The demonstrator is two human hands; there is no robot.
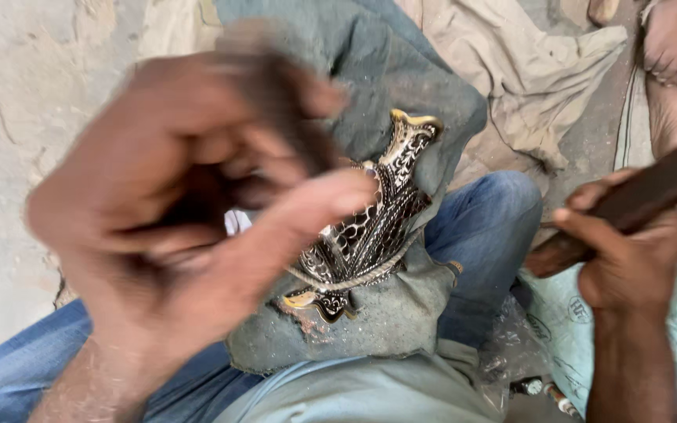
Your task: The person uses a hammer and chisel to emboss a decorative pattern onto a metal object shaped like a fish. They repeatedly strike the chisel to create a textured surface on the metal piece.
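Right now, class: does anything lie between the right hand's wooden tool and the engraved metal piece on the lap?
Nothing visible does. The right hand holds the wooden tool off to the side; only the jeans-clad knee lies below the gap. The blurred left hand overlaps the engraved metal piece from the opposite side.

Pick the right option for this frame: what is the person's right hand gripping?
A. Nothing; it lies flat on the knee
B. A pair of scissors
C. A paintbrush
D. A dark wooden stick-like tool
D: the right hand is closed around a dark wooden tool held off to the side of the black-and-gold engraved metal piece on the lap cloth.
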